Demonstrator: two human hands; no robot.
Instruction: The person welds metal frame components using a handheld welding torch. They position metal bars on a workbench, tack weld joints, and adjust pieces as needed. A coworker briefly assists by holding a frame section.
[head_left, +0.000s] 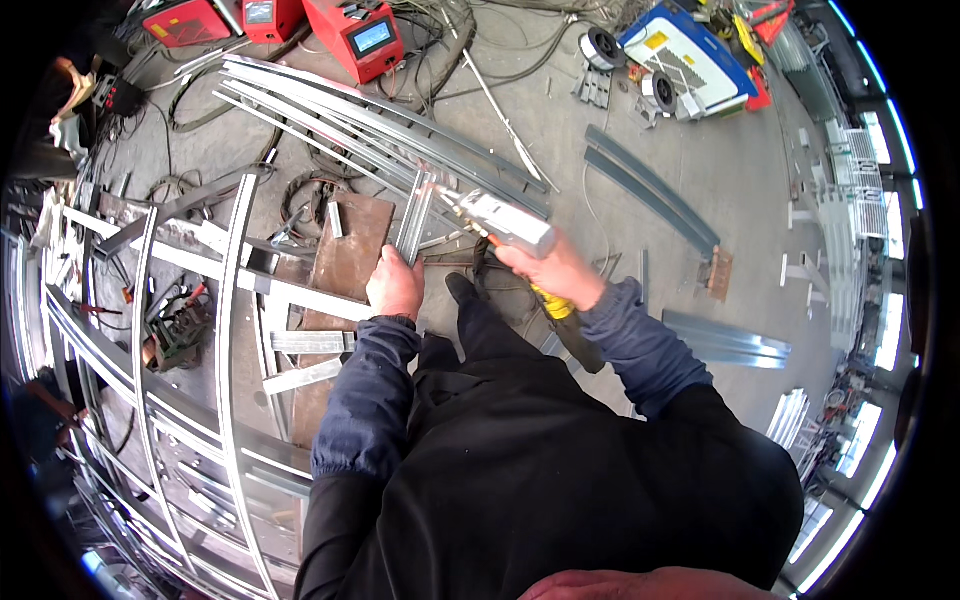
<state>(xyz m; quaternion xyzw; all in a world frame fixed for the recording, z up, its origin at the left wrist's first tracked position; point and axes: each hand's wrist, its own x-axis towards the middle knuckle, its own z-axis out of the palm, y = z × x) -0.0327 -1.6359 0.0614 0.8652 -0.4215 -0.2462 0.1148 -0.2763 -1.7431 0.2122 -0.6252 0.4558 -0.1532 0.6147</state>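
My left hand (397,285) is closed around the near end of a short silver metal channel (414,222), which points away from me. My right hand (558,274) grips a handheld welding gun (512,222) with a silver body, an orange trigger area and a yellow-and-black cable below. The gun's narrow nozzle points left, close to the far end of the channel. Whether the tip touches the metal cannot be made out. A reddish glow shows around that end. Just beyond lies a bundle of long metal profiles (350,118).
A welded metal frame (232,300) fills the left side, beside a rusty plate (350,245). Red machines (360,45) stand at the back among cables. A blue-and-white machine (690,60) and wire spools (601,47) are far right. Channels (650,190) lie on the right floor.
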